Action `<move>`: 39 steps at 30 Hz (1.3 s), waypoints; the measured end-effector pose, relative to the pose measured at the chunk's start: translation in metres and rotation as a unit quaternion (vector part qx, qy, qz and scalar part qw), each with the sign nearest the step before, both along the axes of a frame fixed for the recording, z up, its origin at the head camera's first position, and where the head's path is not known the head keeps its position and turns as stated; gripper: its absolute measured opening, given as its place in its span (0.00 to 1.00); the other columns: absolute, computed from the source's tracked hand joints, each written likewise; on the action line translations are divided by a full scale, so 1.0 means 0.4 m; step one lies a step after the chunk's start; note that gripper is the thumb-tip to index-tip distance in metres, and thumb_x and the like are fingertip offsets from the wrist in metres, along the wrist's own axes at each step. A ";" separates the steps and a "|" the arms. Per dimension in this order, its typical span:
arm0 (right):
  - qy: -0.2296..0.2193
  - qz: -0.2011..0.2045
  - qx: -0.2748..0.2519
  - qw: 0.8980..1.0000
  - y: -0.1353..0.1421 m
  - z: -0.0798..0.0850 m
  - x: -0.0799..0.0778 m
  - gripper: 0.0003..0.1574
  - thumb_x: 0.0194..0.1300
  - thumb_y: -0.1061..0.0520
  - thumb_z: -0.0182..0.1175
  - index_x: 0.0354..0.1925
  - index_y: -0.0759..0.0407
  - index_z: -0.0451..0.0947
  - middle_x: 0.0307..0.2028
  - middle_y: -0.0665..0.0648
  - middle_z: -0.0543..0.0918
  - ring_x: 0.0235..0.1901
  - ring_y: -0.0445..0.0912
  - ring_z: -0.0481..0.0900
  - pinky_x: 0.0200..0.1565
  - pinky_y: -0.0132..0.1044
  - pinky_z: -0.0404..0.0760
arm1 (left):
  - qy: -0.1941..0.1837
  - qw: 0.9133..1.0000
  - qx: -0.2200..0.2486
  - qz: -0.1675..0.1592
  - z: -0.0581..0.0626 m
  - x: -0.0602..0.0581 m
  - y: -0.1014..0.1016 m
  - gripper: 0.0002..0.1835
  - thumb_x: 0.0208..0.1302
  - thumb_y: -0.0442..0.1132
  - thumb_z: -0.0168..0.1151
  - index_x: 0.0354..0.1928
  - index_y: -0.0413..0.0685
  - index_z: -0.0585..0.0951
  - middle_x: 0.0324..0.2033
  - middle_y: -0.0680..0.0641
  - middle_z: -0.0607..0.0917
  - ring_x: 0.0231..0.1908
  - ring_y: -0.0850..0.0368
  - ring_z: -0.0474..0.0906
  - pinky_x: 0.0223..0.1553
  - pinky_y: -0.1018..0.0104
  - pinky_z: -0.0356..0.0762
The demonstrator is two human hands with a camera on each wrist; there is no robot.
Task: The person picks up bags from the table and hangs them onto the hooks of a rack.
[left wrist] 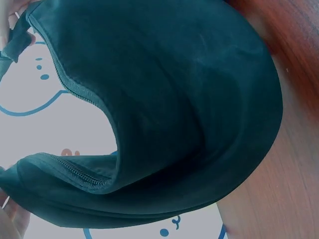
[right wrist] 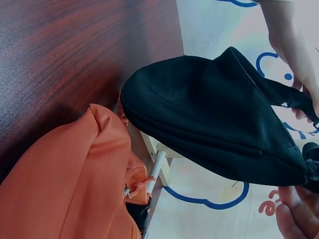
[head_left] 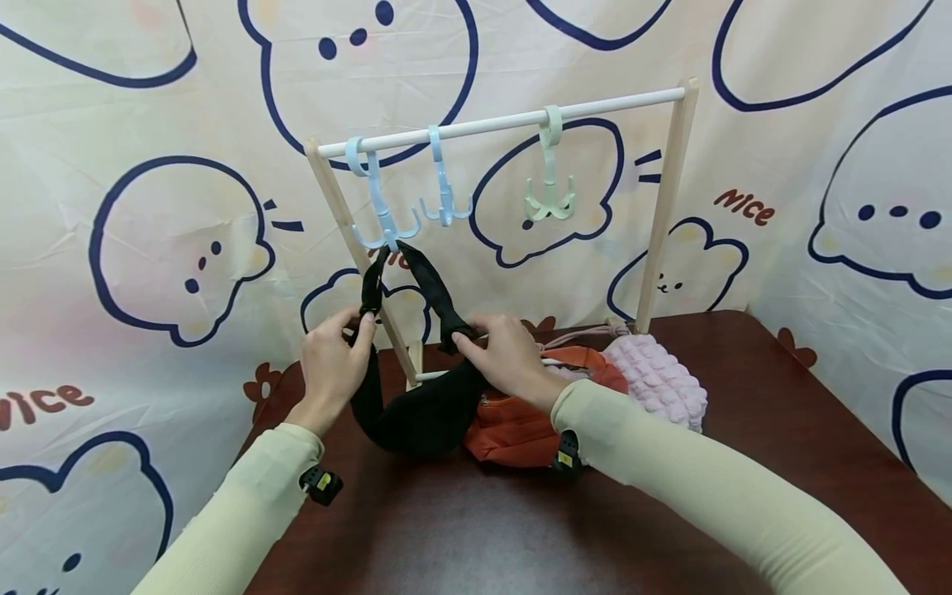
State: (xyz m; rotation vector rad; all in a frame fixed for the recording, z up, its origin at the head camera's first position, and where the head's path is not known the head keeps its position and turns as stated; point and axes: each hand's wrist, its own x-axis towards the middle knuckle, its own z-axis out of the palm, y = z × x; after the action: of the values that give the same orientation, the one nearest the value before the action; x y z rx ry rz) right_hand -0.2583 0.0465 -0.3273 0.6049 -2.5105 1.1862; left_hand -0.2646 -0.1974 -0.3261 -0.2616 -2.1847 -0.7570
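A black zippered shoulder bag [head_left: 420,417] hangs between both hands, its strap [head_left: 430,281] rising to a light-blue multi-prong hook [head_left: 387,227] at the rack's left end. My left hand [head_left: 336,364] pinches the bag at the base of the strap on the left. On the other side my right hand [head_left: 506,351] grips the right strap base. The bag's open curve and zipper show in the left wrist view, where the black bag body [left wrist: 164,99] fills most of the frame. In the right wrist view, fingers [right wrist: 294,214] hold the strap end.
A wooden rack with a white rod [head_left: 491,124] stands at the back of the brown table [head_left: 521,529]. A second blue hook [head_left: 446,194] and a green hook [head_left: 550,190] hang from it. An orange bag [head_left: 509,434] and a pink quilted bag [head_left: 658,380] lie to the right.
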 end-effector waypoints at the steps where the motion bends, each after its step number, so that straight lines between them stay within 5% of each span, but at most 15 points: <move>1: 0.001 0.000 0.001 1.000 -0.001 0.000 0.000 0.13 0.73 0.49 0.61 0.48 0.51 0.87 0.42 0.51 0.89 0.40 0.43 0.86 0.43 0.41 0.83 | -0.001 1.000 0.000 0.001 -0.001 -0.001 0.000 0.13 0.73 0.42 0.58 0.38 0.40 0.86 0.32 0.40 0.89 0.29 0.45 0.84 0.29 0.58 0.74; 12: -0.001 0.001 0.000 1.000 -0.005 -0.007 -0.003 0.13 0.73 0.49 0.61 0.48 0.50 0.87 0.39 0.50 0.89 0.39 0.42 0.87 0.42 0.41 0.82 | -0.014 1.000 -0.003 0.003 -0.008 -0.008 -0.004 0.14 0.74 0.43 0.57 0.43 0.40 0.87 0.36 0.39 0.91 0.34 0.42 0.88 0.33 0.47 0.80; 26: -0.007 -0.013 0.007 1.000 -0.002 -0.023 -0.003 0.24 0.72 0.47 0.62 0.62 0.53 0.81 0.47 0.56 0.90 0.46 0.48 0.87 0.48 0.46 0.83 | -0.050 0.999 -0.003 0.018 -0.014 -0.011 -0.015 0.15 0.75 0.45 0.56 0.45 0.41 0.86 0.40 0.39 0.90 0.38 0.41 0.88 0.38 0.45 0.81; 34: -0.015 -0.023 0.017 0.999 0.001 -0.028 -0.003 0.25 0.71 0.46 0.63 0.62 0.53 0.81 0.49 0.56 0.89 0.43 0.47 0.86 0.40 0.41 0.80 | -0.072 0.997 -0.003 0.027 -0.018 -0.017 -0.020 0.16 0.76 0.45 0.55 0.49 0.41 0.85 0.43 0.37 0.90 0.41 0.40 0.88 0.38 0.44 0.82; 39: -0.022 -0.020 0.014 0.999 0.005 -0.028 -0.003 0.24 0.71 0.46 0.62 0.61 0.52 0.81 0.48 0.55 0.89 0.47 0.47 0.86 0.45 0.44 0.82 | -0.087 0.996 -0.004 0.035 -0.022 -0.018 -0.024 0.19 0.76 0.46 0.55 0.57 0.41 0.84 0.47 0.37 0.89 0.44 0.39 0.87 0.40 0.43 0.82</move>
State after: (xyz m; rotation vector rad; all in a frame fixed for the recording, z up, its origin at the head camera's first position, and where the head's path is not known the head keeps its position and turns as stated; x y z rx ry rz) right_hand -0.2596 0.0484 -0.3387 0.5391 -2.5672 1.1657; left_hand -0.2719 -0.2069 -0.3350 -0.1268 -2.3476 -0.7572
